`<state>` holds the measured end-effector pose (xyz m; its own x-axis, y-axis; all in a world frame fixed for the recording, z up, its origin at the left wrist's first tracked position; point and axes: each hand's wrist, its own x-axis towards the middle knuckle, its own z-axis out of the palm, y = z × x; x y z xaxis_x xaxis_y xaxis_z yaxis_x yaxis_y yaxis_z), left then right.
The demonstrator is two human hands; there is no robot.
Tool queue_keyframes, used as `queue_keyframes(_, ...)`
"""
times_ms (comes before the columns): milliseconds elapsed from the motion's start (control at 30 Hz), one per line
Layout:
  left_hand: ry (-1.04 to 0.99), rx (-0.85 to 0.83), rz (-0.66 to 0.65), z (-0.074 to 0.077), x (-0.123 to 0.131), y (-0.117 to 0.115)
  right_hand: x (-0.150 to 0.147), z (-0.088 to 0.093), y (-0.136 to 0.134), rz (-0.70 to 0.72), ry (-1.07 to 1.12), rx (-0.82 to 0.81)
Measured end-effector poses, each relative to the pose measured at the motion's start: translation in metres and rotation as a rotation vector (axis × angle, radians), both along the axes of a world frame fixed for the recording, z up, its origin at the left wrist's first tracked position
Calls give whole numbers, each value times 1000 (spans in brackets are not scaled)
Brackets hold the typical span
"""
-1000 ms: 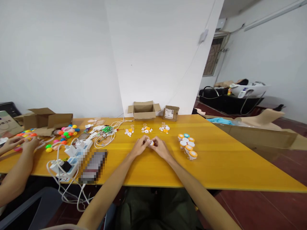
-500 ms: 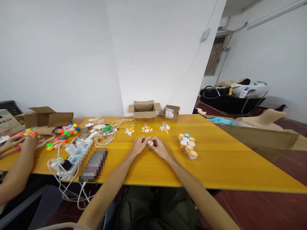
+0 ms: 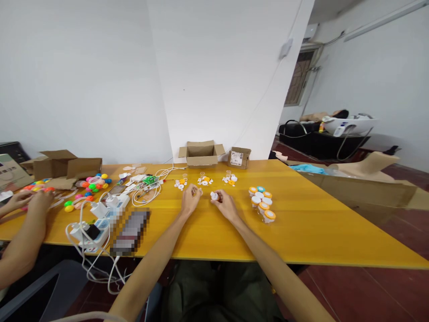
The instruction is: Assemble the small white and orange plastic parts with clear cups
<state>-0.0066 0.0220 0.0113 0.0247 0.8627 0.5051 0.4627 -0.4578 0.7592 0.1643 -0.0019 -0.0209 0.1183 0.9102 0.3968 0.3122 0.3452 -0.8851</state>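
Note:
My two hands are over the middle of the yellow table, a short gap between them. My left hand is closed, pinching a tiny clear piece at its fingertips. My right hand is closed round a small white cap. Just beyond them lie three little heaps of white and orange plastic parts. A cluster of small jars with orange, white and teal lids stands right of my right hand.
Two open cardboard boxes stand at the table's far edge. A power strip with chargers and white cables and a dark phone lie left of me. Another person's hands work by coloured balls and a box at far left.
My hands were pressed together on one small piece; now they have moved apart and slightly forward, each keeping a part.

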Motion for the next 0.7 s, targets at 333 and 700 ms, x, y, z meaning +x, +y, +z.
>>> queue_keyframes(333,412,-131,75,-2,-1,-3,-2,3,-2,-11,40,-13)
queue_keyframes(700,451,-49,146,-8,-2,2,-2,1,-1,16,3,-12)
